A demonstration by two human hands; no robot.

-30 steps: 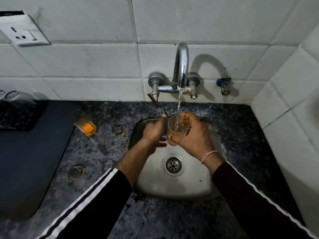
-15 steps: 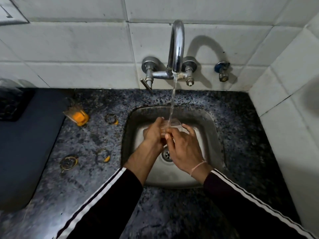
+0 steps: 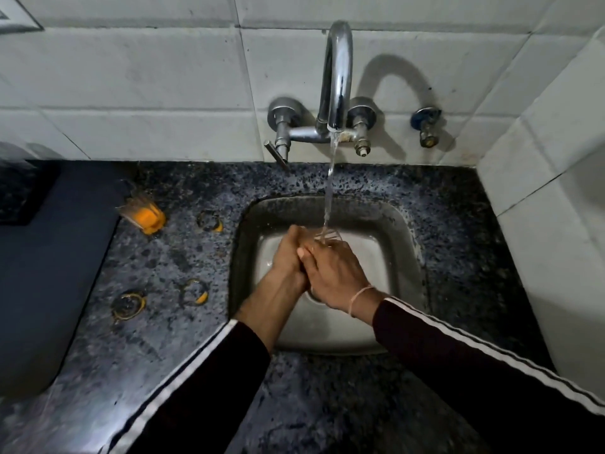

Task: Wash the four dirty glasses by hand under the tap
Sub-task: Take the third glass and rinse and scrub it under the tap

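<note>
A clear glass (image 3: 330, 236) sits low in the steel sink (image 3: 244, 257), directly under the stream from the chrome tap (image 3: 337, 80). Only its rim shows above my fingers. My left hand (image 3: 288, 257) wraps round its left side, and my right hand (image 3: 337, 273) grips it from the right and front. The two hands press together over it. On the counter left of the sink, a glass with orange residue (image 3: 144, 215) lies on its side. Three more glasses (image 3: 209, 221) (image 3: 194, 291) (image 3: 128, 304) stand upright there, with orange dregs.
The speckled dark stone counter (image 3: 458, 244) surrounds the sink. A dark mat (image 3: 49, 273) covers its left part. White tiled walls close the back and right side, where a small blue-capped valve (image 3: 427, 126) projects. The tap lever (image 3: 276, 155) points forward-left.
My hands have lowered the glass from just above the sink down into the basin, and have closed together round it. Water keeps running into it.
</note>
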